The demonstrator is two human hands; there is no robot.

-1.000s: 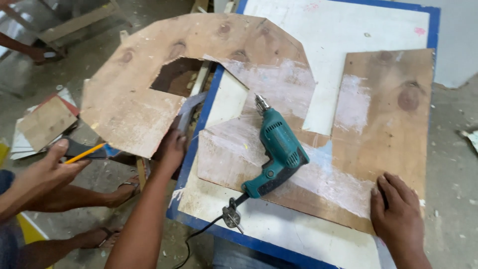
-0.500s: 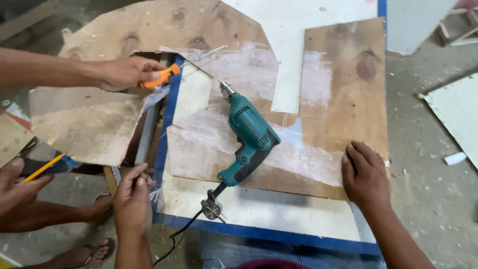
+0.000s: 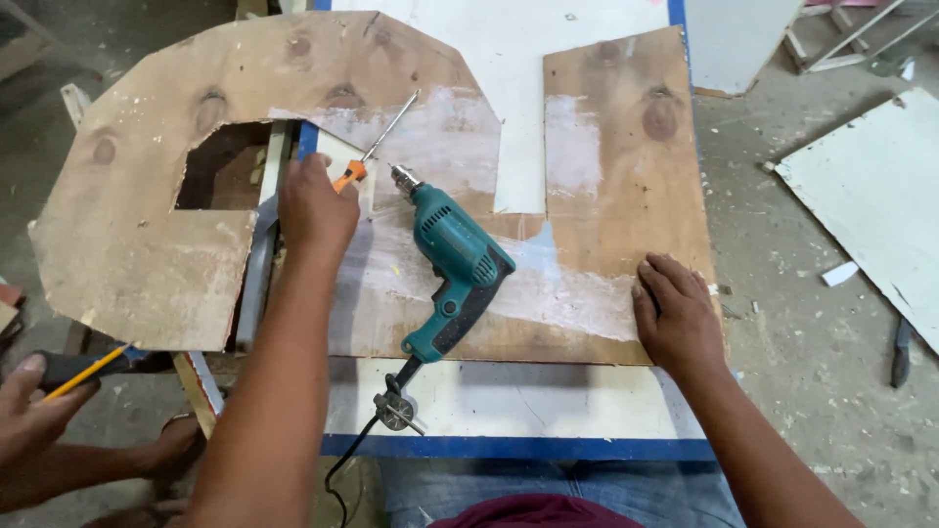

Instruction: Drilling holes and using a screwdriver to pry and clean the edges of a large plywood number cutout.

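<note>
L hand point(image 3: 318, 205) curled in a grip, arm extended; R hand point(image 3: 675, 318) flat, palm down.

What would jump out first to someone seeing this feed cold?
The teal electric drill lies in the middle of the cut plywood sheet, which rests on the white, blue-edged table. The left hand grips an orange-handled screwdriver just left of the drill's chuck, while the right hand presses flat on the sheet's near right corner. At bottom left, another person's hand holds a yellow pencil.
</note>
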